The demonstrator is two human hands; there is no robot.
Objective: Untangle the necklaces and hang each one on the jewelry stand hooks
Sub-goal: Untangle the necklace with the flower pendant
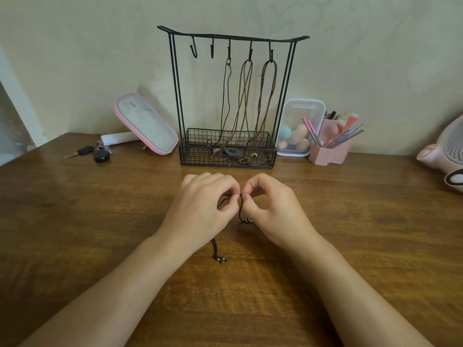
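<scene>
Pinching black cord necklace between both hands, low over desk.
Left hand and right hand are each gripping cord at fingertips, beaded ends trailing nearer on desk; behind, jewelry stand is holding three necklaces on hooks.

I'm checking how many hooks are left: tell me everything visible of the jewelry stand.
The jewelry stand is thin black wire, upright at the back of the wooden table. Its top bar, upturned at both ends, carries five hooks: the two leftmost are empty, the third holds a black cord necklace, the fourth and fifth brown cord necklaces. Their pendants lie in its mesh basket base. A pink mirror stands close on its left, a clear container on its right.
</scene>
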